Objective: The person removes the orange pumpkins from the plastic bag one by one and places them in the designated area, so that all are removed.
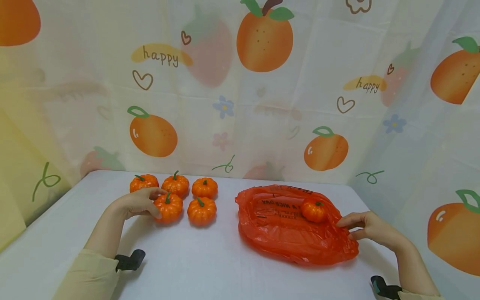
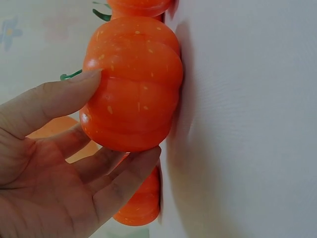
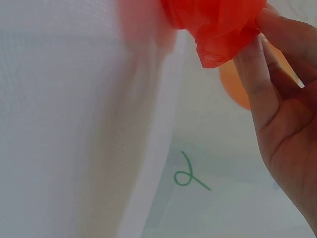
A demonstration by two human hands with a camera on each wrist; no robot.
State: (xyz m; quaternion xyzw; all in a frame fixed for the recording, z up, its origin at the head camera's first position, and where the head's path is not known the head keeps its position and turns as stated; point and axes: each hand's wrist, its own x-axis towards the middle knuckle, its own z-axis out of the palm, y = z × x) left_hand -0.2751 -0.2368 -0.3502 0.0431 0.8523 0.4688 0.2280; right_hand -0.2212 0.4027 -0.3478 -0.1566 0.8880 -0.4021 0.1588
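Five pumpkins (image 1: pixel 176 196) crowd the table's (image 1: pixel 210 266) far left part, standing close together; the left hand (image 1: pixel 136 203) blocks their near-left side. The red bag (image 1: pixel 292 227), with one pumpkin (image 1: pixel 313 209) in it, fills the right part, the right hand (image 1: pixel 369 228) at its right rim. Between cluster and bag runs an open lane. The near edge lies bare. A curtain (image 1: pixel 240 83) walls the far edge.
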